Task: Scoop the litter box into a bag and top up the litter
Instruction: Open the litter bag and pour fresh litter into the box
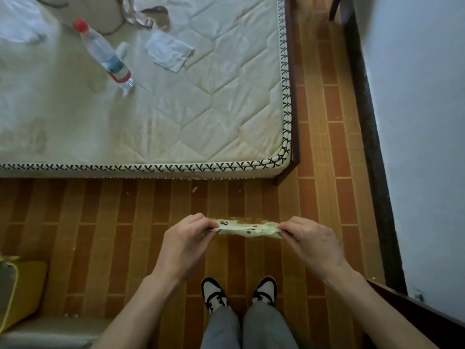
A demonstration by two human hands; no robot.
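Note:
I stand on a wooden floor and hold a thin yellowish plastic bag (247,227) with dark print stretched flat between both hands. My left hand (187,239) pinches its left end, fingers curled over the edge. Its right end is pinched by my right hand (312,239). The bag hangs at about waist height above the floor, in front of my shoes (239,293). No litter box or scoop is in view.
A bare quilted mattress (201,109) on a dark frame fills the upper left; a water bottle (103,52) and a crumpled clear wrapper (168,50) lie on it. A yellow-edged object (17,290) sits at the lower left. A pale wall with dark skirting (372,157) runs along the right.

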